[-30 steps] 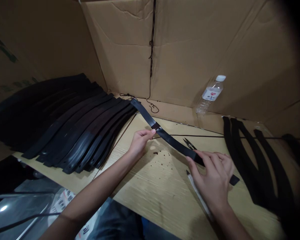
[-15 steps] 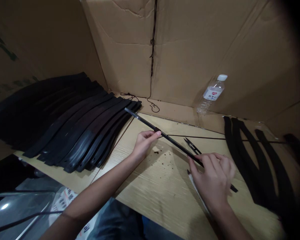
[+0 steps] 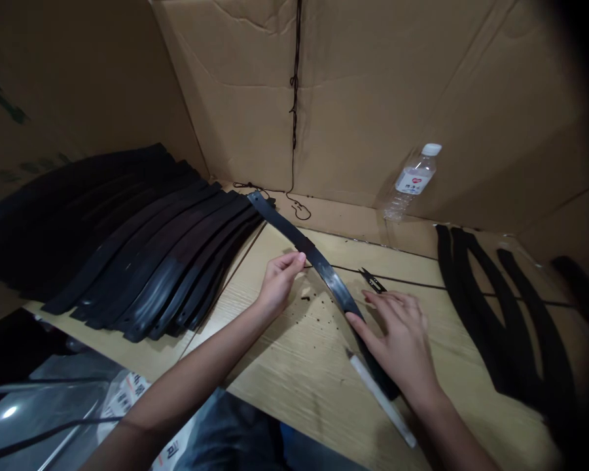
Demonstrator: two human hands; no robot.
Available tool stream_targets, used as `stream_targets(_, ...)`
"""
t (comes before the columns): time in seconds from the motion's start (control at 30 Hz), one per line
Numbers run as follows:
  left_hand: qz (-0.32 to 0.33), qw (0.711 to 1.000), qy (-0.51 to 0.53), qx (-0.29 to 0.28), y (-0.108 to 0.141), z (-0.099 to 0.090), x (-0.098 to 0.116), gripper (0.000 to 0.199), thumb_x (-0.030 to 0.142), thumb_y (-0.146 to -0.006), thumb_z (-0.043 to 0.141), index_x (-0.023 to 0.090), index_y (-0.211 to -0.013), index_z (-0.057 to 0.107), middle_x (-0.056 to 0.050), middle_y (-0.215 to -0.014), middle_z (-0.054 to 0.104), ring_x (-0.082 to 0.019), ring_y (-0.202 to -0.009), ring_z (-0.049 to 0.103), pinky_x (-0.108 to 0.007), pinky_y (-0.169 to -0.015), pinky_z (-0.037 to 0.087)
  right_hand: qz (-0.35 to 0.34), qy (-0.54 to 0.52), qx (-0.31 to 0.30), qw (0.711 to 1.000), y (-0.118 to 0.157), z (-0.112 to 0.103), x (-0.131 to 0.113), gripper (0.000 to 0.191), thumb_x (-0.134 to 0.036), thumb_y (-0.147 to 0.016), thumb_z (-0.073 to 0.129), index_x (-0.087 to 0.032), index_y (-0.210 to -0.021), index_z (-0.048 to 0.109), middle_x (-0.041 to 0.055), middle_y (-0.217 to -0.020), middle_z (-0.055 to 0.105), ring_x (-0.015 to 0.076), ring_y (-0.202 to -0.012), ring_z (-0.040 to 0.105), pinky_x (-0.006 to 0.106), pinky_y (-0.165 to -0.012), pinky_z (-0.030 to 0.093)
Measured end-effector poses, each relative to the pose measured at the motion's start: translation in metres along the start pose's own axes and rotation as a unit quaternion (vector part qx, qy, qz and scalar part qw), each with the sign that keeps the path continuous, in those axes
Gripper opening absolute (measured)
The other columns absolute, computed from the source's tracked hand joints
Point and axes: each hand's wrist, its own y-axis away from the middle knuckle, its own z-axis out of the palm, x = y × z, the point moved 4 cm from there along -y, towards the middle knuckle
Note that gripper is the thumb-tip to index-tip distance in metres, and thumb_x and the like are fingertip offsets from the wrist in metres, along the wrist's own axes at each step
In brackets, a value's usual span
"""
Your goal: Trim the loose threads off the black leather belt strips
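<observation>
A long, slightly curved black strip [image 3: 331,281] lies aslant before me, its flat, shiny face up. Around its upper middle sits a narrow dark band [image 3: 304,246]. My left hand [image 3: 279,281] is closed in a pinch on the strip's left edge, just below that band. On the lower half rests the thumb of my right hand [image 3: 402,340], whose other fingers stretch out apart to the right of the strip. Black thread snips [image 3: 372,280] lie just beyond those fingers. A pen-like knife with a pale handle [image 3: 383,399] lies left of my right wrist.
Many similar black strips [image 3: 142,261] are stacked at left, with several more [image 3: 476,307] at right. A thin dark cord [image 3: 407,280] crosses the wooden table [image 3: 294,386]. Knotted cord [image 3: 295,98] hangs down the cardboard wall [image 3: 363,78]. A plastic bottle [image 3: 412,181] stands at the back.
The strip has turned from its thin edge to its flat face. My right hand has loosened and shifted left, uncovering the pale-handled knife. My left hand keeps its pinch.
</observation>
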Motion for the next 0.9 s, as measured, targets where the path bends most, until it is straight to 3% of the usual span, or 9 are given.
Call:
stream_targets(0.17, -0.013, 1.000, 0.008, 0.012, -0.001, -0.001, -0.001, 0.035, 0.047, -0.066, 0.083, 0.016, -0.061, 0.067, 0.000, -0.062, 0.056, -0.011, -0.061, 0.048, -0.026, -0.063, 0.038, 0.035, -0.115, -0.071, 0.990, 0.004, 0.016, 0.000, 0.027, -0.045, -0.094, 0.054, -0.022, -0.084, 0.066, 0.0070, -0.091, 0.067, 0.0264, -0.103, 0.057, 0.048, -0.097, 0.042)
stream_targets(0.23, -0.012, 1.000, -0.001, 0.021, -0.002, -0.002, 0.000, 0.037, 0.047, -0.064, 0.084, 0.017, -0.057, 0.063, 0.002, -0.058, 0.051, -0.010, -0.057, 0.042, -0.026, -0.060, 0.034, 0.071, -0.150, -0.082, 0.983, 0.004, 0.019, 0.004, 0.027, -0.044, -0.096, 0.052, -0.022, -0.086, 0.064, 0.0075, -0.094, 0.065, 0.0249, -0.099, 0.058, 0.045, -0.092, 0.045)
stream_targets(0.3, -0.010, 1.000, -0.006, 0.026, -0.003, -0.003, 0.000, 0.037, 0.046, -0.063, 0.085, 0.017, -0.057, 0.063, 0.003, -0.057, 0.049, -0.009, -0.057, 0.039, -0.026, -0.060, 0.033, 0.090, -0.164, -0.082, 0.979, 0.003, 0.016, 0.005, 0.025, -0.045, -0.093, 0.057, -0.021, -0.101, 0.062, 0.0078, -0.101, 0.064, 0.0248, -0.100, 0.057, 0.044, -0.089, 0.046)
stream_targets(0.37, -0.014, 0.999, -0.004, 0.032, -0.005, -0.006, -0.001, 0.036, 0.046, -0.063, 0.085, 0.017, -0.059, 0.064, 0.003, -0.057, 0.049, -0.009, -0.057, 0.039, -0.026, -0.060, 0.033, 0.064, -0.172, -0.083, 0.980, -0.001, 0.006, 0.001, 0.035, -0.045, -0.086, 0.065, -0.022, -0.111, 0.058, 0.0075, -0.105, 0.062, 0.0252, -0.102, 0.055, 0.043, -0.089, 0.045)
stream_targets(0.43, -0.022, 0.999, -0.002, 0.037, -0.007, -0.009, -0.003, 0.034, 0.045, -0.063, 0.085, 0.017, -0.061, 0.066, 0.002, -0.059, 0.051, -0.009, -0.059, 0.040, -0.026, -0.061, 0.033, -0.002, -0.202, -0.115, 0.973, -0.004, -0.007, -0.010, 0.034, -0.044, -0.080, 0.071, -0.022, -0.104, 0.059, 0.0063, -0.102, 0.060, 0.0244, -0.101, 0.053, 0.041, -0.087, 0.045)
stream_targets(0.53, -0.026, 0.999, -0.009, 0.035, -0.010, -0.013, -0.004, 0.033, 0.042, -0.066, 0.083, 0.016, -0.061, 0.064, 0.002, -0.060, 0.051, -0.010, -0.059, 0.041, -0.026, -0.060, 0.033, -0.092, -0.257, -0.239, 0.932, 0.000, -0.017, -0.031, 0.031, -0.039, -0.070, 0.078, -0.022, -0.091, 0.063, 0.0036, -0.098, 0.058, 0.0220, -0.097, 0.052, 0.037, -0.085, 0.044)
stream_targets(0.67, -0.017, 0.999, -0.013, 0.039, -0.013, -0.017, -0.004, 0.032, 0.039, -0.070, 0.081, 0.016, -0.059, 0.062, 0.001, -0.060, 0.051, -0.010, -0.058, 0.041, -0.026, -0.059, 0.032, -0.146, -0.268, -0.374, 0.876, 0.017, -0.010, -0.052, 0.036, -0.032, -0.054, 0.084, -0.023, -0.084, 0.065, -0.0009, -0.092, 0.058, 0.0194, -0.091, 0.053, 0.035, -0.085, 0.044)
stream_targets(0.9, -0.039, 0.997, 0.021, 0.057, -0.020, -0.023, -0.012, 0.027, 0.033, -0.068, 0.083, 0.015, -0.062, 0.064, 0.001, -0.063, 0.052, -0.008, -0.058, 0.041, -0.024, -0.057, 0.032, -0.139, -0.236, -0.393, 0.878, 0.026, 0.005, -0.053, 0.012, -0.016, -0.062, 0.067, -0.021, -0.070, 0.060, -0.0017, -0.075, 0.062, 0.0168, -0.077, 0.057, 0.030, -0.075, 0.046)
